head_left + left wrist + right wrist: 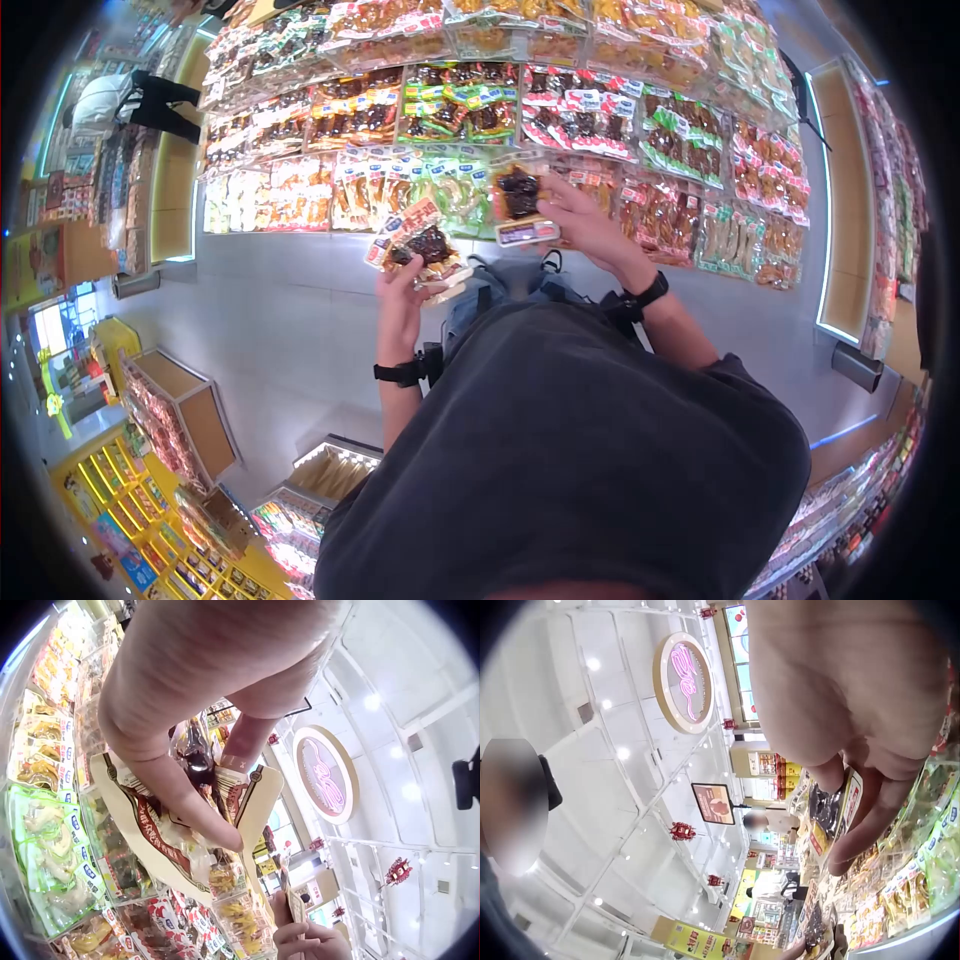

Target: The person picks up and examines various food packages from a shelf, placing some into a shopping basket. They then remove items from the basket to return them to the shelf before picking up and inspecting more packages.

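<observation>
My left hand (pixel 398 302) grips a clear packet of dark brown glazed food (pixel 428 243) with cream and red printing, thumb across its front. In the left wrist view, two cream printed panels (pixel 161 851) spread in a V around the fingers. To the right, my right hand (pixel 592 228) pinches a smaller packet of dark food (pixel 518 195) by its right side; a purple and white label runs along its lower edge. The right wrist view shows thumb and fingers on opposite sides of this dark packet (pixel 829 810). Both packets are held apart, in front of the display.
Tiered shelves of bagged snacks (pixel 460 105) stand directly ahead, with pale green packets (pixel 450 190) in the lowest row. Grey floor (pixel 270 300) lies to the left, with a low wooden display stand (pixel 205 425) behind. Another person (pixel 130 100) is at the far left.
</observation>
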`<state>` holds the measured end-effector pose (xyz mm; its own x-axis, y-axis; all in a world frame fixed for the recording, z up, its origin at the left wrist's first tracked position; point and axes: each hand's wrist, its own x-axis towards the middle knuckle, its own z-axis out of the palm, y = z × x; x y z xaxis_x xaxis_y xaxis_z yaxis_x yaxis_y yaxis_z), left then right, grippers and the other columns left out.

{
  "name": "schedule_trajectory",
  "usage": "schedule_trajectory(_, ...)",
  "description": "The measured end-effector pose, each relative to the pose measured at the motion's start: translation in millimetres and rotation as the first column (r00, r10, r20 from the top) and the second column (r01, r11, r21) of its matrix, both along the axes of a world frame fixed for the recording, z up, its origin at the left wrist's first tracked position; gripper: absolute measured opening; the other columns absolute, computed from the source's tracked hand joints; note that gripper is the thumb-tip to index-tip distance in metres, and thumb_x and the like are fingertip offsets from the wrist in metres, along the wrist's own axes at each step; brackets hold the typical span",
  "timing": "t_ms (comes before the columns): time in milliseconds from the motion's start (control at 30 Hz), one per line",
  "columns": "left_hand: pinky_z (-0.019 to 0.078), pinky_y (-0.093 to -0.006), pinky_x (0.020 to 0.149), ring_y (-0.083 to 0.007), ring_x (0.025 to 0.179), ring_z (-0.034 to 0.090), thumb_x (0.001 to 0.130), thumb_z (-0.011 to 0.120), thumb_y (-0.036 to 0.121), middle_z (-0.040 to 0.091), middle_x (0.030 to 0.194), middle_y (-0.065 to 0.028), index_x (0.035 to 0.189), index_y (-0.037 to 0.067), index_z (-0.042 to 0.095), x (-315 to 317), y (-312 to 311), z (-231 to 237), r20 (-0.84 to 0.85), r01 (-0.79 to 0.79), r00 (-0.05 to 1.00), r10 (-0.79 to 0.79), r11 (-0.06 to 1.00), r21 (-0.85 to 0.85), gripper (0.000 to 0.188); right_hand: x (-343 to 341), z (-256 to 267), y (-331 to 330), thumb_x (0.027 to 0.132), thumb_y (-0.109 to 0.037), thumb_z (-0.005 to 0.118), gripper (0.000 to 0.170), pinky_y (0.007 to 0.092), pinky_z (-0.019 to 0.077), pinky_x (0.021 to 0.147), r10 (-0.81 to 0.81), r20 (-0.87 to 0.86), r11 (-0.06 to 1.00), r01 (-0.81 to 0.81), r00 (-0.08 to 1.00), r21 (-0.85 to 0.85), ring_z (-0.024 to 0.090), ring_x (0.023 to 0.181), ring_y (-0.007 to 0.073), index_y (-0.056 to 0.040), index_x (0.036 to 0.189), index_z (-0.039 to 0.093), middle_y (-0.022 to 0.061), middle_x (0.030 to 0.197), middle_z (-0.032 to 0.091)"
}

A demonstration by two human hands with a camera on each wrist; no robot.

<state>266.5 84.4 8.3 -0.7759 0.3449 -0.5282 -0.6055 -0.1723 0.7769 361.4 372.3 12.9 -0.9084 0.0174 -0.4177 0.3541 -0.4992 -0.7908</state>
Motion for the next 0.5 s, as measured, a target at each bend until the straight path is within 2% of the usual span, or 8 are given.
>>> schedule_trajectory(67, 0.0632, -0.0385, 0.069, -0.0270, 0.091, 0.072, 0.092, 0.065, 0.008, 0.068, 0.110, -0.0126, 0.119, 0.000, 0.058, -4, -7, -1, 0.016, -0.005, 1.000, 0.004, 1.000, 0.012, 0.029, -9, -2, -13, 0.105, -0.016, 0.048, 0.043, 0.0323, 0.0596, 0.074, 0.033, -0.027, 0.999, -0.033, 0.999, 0.015, 0.071, 0.093, 0.0196, -0.0041, 0.146, 0.038, 0.0107, 0.116, 0.065)
schedule_trajectory(133, 0.0632, -0.0379, 0.069, -0.0249, 0.093, 0.071, 0.092, 0.064, 0.007, 0.068, 0.109, -0.0115, 0.120, 0.001, 0.058, -12, -18, -3, 0.027, -0.016, 0.999, 0.016, 1.000, 0.008, 0.029, -19, 0, -28, 0.105, -0.018, 0.050, 0.046, 0.0328, 0.0570, 0.073, 0.033, 0.026, 0.999, -0.033, 0.999, 0.012, 0.071, 0.087, 0.0219, -0.0030, 0.146, 0.035, 0.0124, 0.108, 0.067)
schedule_trajectory(233, 0.0632, -0.0375, 0.069, -0.0253, 0.092, 0.072, 0.092, 0.064, 0.007, 0.069, 0.108, -0.0121, 0.121, 0.001, 0.057, -25, -34, 0, -0.020, -0.060, 0.998, 0.061, 0.997, 0.055, 0.031, -39, -7, -53, 0.105, -0.018, 0.050, 0.045, 0.0337, 0.0565, 0.074, 0.067, 0.002, 0.997, -0.067, 0.998, 0.027, 0.069, 0.084, 0.0203, -0.0021, 0.145, 0.036, 0.0123, 0.105, 0.068)
schedule_trajectory(267, 0.0632, -0.0375, 0.069, -0.0253, 0.092, 0.072, 0.092, 0.064, 0.007, 0.069, 0.108, -0.0121, 0.121, 0.001, 0.057, -29, -43, -2, -0.019, -0.061, 0.998, 0.062, 0.996, 0.059, 0.031, -44, -12, -63, 0.105, -0.017, 0.051, 0.044, 0.0330, 0.0562, 0.072, 0.062, 0.029, 0.995, -0.064, 0.998, 0.077, 0.068, 0.082, 0.0189, -0.0013, 0.143, 0.038, 0.0120, 0.104, 0.068)
schedule_trajectory(433, 0.0632, -0.0361, 0.070, -0.0261, 0.088, 0.073, 0.092, 0.065, 0.009, 0.070, 0.108, -0.0128, 0.122, 0.000, 0.055, -66, -104, -6, -0.011, -0.050, 0.999, 0.051, 0.996, 0.080, 0.034, -84, -20, -122, 0.103, -0.015, 0.054, 0.039, 0.0320, 0.0565, 0.069, 0.103, 0.001, 0.992, -0.103, 0.995, 0.078, 0.069, 0.080, 0.0193, 0.0026, 0.136, 0.045, 0.0125, 0.100, 0.070)
schedule_trajectory(500, 0.0632, -0.0349, 0.070, -0.0255, 0.087, 0.073, 0.092, 0.065, 0.010, 0.070, 0.107, -0.0133, 0.123, -0.001, 0.055, -81, -135, -15, -0.012, -0.064, 0.998, 0.065, 0.994, 0.091, 0.034, -98, -23, -148, 0.101, -0.015, 0.057, 0.044, 0.0304, 0.0567, 0.064, 0.095, 0.107, 0.987, -0.107, 0.990, 0.116, 0.071, 0.075, 0.0196, 0.0044, 0.139, 0.043, 0.0140, 0.099, 0.071)
